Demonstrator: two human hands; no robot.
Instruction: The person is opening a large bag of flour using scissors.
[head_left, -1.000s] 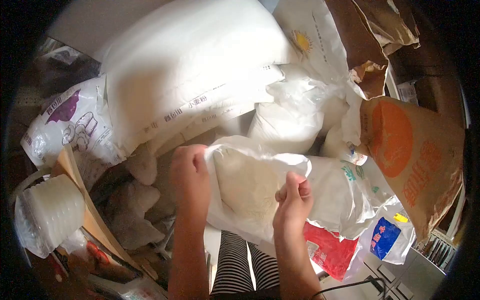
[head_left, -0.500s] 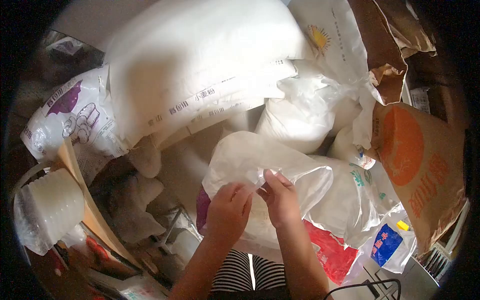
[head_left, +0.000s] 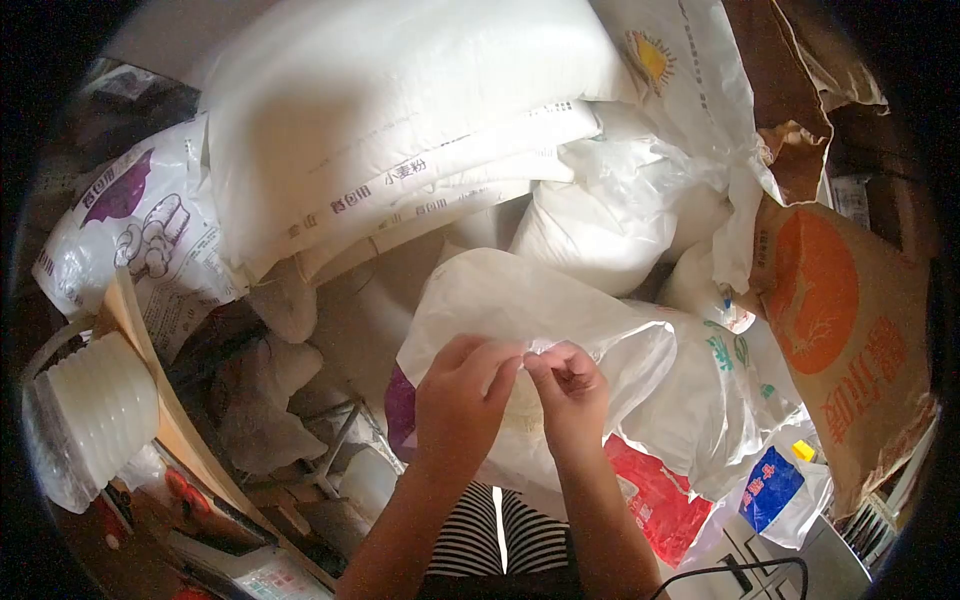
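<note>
Both hands meet above an open white plastic bag (head_left: 520, 290) whose rim spreads out around them. My left hand (head_left: 465, 385) has its fingers curled together, the fingertips touching those of the other hand. My right hand (head_left: 568, 385) pinches at the same spot, with thumb and forefinger pressed together and the other fingers curled. A small whitish bit shows between the fingertips, too small to make out. Pale contents are visible inside the bag, below the hands.
Large white flour sacks (head_left: 400, 110) lie stacked behind. A tied bag of white powder (head_left: 585, 235) stands beyond the open bag. At right is a brown paper sack (head_left: 845, 340); at left, stacked plastic containers (head_left: 95, 410). A red packet (head_left: 655, 500) and a blue-labelled packet (head_left: 775, 490) lie front right.
My right hand has turned slightly and its fingers have curled in. The two hands' fingertips have come together over the bag. The view has shifted slightly.
</note>
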